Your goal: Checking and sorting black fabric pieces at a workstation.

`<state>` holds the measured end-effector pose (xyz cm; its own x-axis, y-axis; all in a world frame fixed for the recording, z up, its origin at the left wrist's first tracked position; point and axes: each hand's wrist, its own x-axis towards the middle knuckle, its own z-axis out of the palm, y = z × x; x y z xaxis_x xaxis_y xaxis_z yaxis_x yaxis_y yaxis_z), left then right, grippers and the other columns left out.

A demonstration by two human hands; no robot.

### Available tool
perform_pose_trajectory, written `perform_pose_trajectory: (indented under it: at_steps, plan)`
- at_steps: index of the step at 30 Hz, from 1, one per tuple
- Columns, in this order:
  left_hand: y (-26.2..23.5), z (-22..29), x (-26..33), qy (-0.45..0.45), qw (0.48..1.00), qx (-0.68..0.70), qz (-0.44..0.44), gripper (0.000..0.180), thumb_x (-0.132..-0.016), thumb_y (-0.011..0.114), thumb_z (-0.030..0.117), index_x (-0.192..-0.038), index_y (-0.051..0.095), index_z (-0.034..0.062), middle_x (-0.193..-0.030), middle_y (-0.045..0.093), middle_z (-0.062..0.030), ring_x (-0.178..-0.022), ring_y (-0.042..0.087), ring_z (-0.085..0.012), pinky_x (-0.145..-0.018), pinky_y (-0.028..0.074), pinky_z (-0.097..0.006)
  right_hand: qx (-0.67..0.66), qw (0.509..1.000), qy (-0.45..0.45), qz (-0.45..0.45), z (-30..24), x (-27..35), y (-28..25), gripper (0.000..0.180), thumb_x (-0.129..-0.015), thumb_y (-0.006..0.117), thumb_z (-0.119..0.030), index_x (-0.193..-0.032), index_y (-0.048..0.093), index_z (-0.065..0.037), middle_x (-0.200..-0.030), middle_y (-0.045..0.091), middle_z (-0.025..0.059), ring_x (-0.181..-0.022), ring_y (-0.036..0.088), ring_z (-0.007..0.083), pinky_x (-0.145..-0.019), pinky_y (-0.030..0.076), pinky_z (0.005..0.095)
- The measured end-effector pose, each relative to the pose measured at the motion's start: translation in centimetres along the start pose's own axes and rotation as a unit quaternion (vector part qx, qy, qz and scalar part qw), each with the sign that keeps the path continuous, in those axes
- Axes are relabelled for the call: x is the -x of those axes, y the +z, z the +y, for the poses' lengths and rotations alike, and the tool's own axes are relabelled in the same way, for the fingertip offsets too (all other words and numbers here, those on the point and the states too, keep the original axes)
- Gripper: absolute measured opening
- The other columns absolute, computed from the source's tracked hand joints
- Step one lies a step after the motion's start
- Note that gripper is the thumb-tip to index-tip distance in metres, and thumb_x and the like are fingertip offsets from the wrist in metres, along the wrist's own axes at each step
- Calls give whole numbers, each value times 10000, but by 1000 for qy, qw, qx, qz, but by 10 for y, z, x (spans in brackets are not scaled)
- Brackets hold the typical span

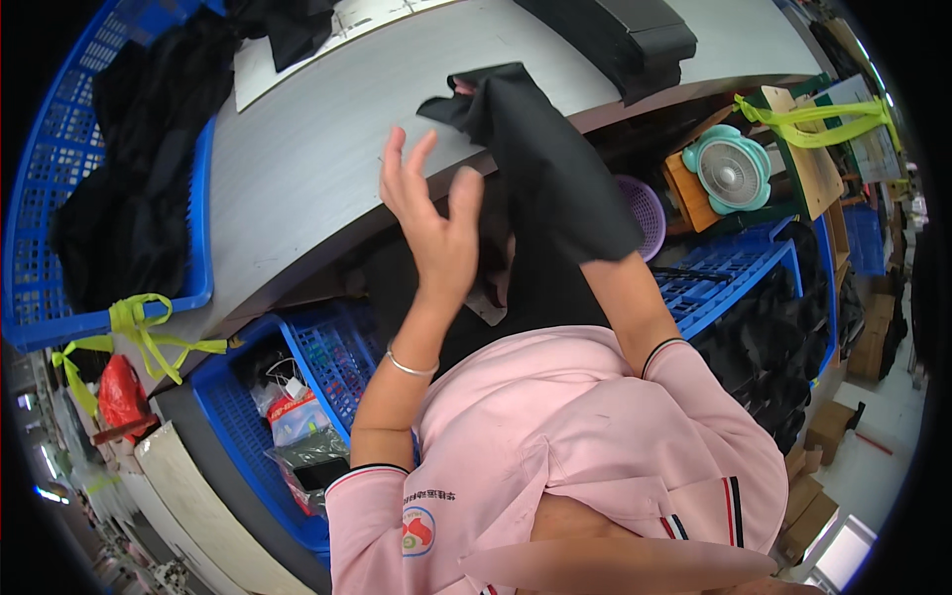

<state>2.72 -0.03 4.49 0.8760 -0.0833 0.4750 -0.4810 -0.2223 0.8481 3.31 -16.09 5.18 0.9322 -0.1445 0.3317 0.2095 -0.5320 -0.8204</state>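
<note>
While the person's left hand (431, 213) is raised with its fingers spread and holding nothing, the right hand is hidden inside a piece of black fabric (540, 164) draped over it, so whether it is open or clenched cannot be told. The fabric hangs lifted above the near edge of a grey tabletop (297, 149), one corner flopping over the top and its lower end trailing down toward the person's pink shirt. Judging from this, the piece is mid-handling: picked up, not yet laid flat or put away.

More black cloth fills a blue plastic crate (59, 248) on the tabletop's left side, its corner tied with yellow-green strap. A stack of folded black pieces (635, 40) sits at the far right of the tabletop. Below the tabletop's edge, another blue crate (258, 416) holds small packets, and further blue crates stand to the right. A small teal fan (729, 169) and a purple basket (645, 213) sit beyond them. Cardboard boxes line the floor at lower right.
</note>
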Motion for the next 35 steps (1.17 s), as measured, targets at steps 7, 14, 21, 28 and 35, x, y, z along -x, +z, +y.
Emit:
perform_pose_trajectory:
  at_steps: [7, 14, 21, 28, 35]
  plan:
    - [23, 12, 41, 163, 979, -33, -118, 532, -710, 854, 168, -1195, 650, 84, -1453, 436, -187, -1350, 388, -366, -1100, 340, -455, 152, 987, -48, -9, -5, -11, 9, 291, -930, 616, -263, -1122, 639, -46, -1059, 656, 68, -972, 600, 151, -819, 469, 309]
    - [8, -2, 0, -177, 938, 295, -38, 103, -975, 545, -6, -1019, 638, -6, -1006, 668, -27, -911, 613, -89, -802, 508, -254, 296, 950, -94, -14, -4, -36, 25, 247, -909, 640, -261, -1033, 677, -51, -967, 680, 58, -892, 615, 146, -750, 486, 319]
    - [5, -52, -64, -153, 929, 326, 81, 94, -968, 571, 7, -1008, 646, -33, -918, 665, -25, -822, 589, -59, -739, 482, -210, -79, 993, 33, 84, -14, -6, 89, 286, -995, 485, -126, -1215, 622, -6, -1234, 639, 162, -1187, 585, 260, -992, 460, 335]
    - [-12, -87, -87, -153, 960, 216, 89, 96, -916, 678, 51, -949, 706, -35, -800, 672, -2, -715, 572, -48, -649, 458, -195, -149, 980, 31, -128, -39, 73, 54, 295, -1007, 517, -169, -1214, 520, 42, -1087, 609, 217, -992, 589, 348, -895, 464, 376]
    - [-83, -108, -120, -139, 930, 238, 245, 187, -919, 723, 141, -999, 706, -27, -822, 673, 3, -718, 572, -67, -689, 475, -216, -142, 963, 50, -222, 23, 165, 13, 285, -969, 615, -161, -1225, 578, -44, -1319, 569, 160, -1169, 590, 285, -1012, 448, 367]
